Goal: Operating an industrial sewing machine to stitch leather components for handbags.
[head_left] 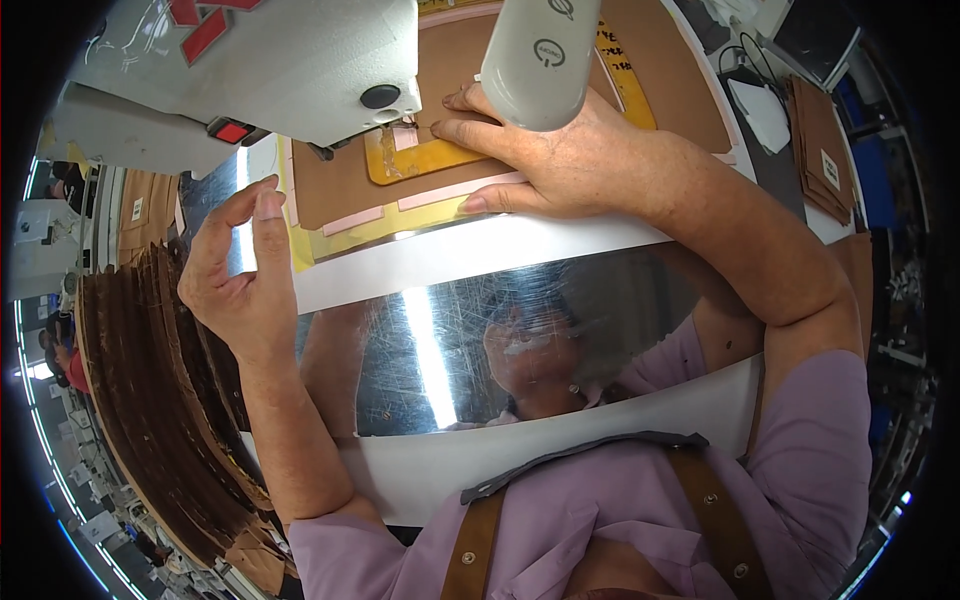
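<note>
My left hand is raised left of the brown panel, thumb and index tips together; what they hold, if anything, I cannot make out. My right hand lies open on a yellow template atop the panel, fingers spread, index tip near the sewing needle area. The panel has pink strips and a pale yellow edge. The white sewing machine head overhangs it at upper left, and a grey-white oval housing hides part of my right hand.
A scratched metal plate spans the near bed. Stacked brown sheets stand at left. Brown folders, a white object and cables lie at right. Another person appears at the far left edge.
</note>
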{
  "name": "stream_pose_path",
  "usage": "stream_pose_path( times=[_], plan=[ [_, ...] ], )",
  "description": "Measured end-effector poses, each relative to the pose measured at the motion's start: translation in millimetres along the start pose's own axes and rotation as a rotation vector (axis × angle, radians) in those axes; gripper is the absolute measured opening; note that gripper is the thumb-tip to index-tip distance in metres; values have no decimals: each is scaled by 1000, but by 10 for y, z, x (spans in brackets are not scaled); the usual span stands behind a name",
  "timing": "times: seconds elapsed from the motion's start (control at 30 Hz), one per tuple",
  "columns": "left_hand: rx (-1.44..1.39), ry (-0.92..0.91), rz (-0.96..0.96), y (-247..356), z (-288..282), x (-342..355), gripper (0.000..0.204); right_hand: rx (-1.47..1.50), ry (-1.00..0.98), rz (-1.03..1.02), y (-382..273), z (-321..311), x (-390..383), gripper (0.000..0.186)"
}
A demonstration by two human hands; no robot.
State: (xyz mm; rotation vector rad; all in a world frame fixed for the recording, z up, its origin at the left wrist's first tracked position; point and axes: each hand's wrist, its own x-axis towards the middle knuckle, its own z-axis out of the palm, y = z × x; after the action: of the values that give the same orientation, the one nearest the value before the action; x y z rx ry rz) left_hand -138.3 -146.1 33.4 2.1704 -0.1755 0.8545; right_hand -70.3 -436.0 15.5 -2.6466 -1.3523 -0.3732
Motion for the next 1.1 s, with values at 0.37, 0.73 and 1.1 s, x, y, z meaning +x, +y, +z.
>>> stream_pose_path(
  times=[0.37, 0.73, 1.1],
  plan=[
    [370, -348, 359, 166, 222, -78, 20, 20, 67, -16, 15, 5, -6, 62],
    [290, -219, 199, -8, 130, -97, 13, 46, 32, 30, 17, 31, -30, 64],
    [-433, 73, 14, -65, -15, 365, 68, 32, 5, 8, 7, 9, -13, 64]
  ],
)
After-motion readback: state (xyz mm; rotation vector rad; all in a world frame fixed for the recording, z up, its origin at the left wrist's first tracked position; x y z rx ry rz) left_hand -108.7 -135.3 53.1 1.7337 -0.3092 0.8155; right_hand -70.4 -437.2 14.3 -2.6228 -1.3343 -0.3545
